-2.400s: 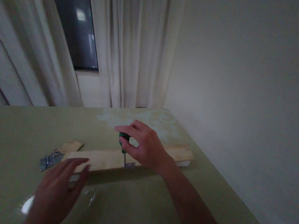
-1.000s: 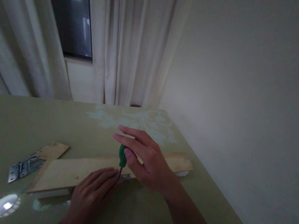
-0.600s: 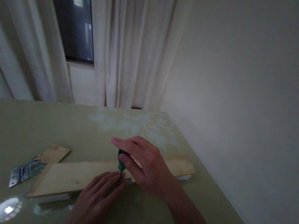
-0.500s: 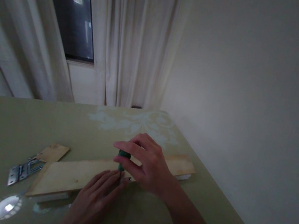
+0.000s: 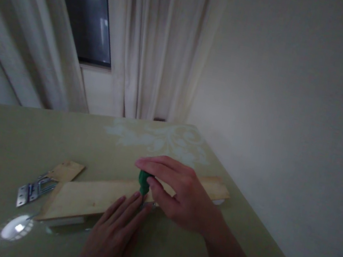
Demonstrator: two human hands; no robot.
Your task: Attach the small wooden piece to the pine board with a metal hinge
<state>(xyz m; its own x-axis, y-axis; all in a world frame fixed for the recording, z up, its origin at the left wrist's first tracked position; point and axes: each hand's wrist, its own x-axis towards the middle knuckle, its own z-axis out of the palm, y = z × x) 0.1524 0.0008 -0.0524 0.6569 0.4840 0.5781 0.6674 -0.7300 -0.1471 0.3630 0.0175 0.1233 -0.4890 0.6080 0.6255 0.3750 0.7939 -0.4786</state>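
My right hand [image 5: 182, 194] is closed around the green handle of a screwdriver [image 5: 144, 182], with the thumb on its side and the fingers over its top. The screwdriver stands nearly upright, its tip pointing down at the near edge of a long pale wooden board [image 5: 87, 197]. Close to the tip lies a small metal plate [image 5: 154, 205], partly covered by my hands. My left hand [image 5: 117, 227] rests with outstretched fingers on the board's near edge, fingertips beside the screwdriver shaft. Whatever sits right under the tip is hidden.
Left of the board, several metal hinges or brackets [image 5: 27, 193] lie beside a small wooden piece [image 5: 68, 171]. White supports [image 5: 68, 221] show beneath the raised board. The green table [image 5: 8, 136] meets a wall [image 5: 284, 121] on the right; curtains [image 5: 149, 46] hang behind.
The fingers of my right hand have shifted on the screwdriver handle, exposing more of it. My left hand stays by the tip. The whole view has moved slightly.
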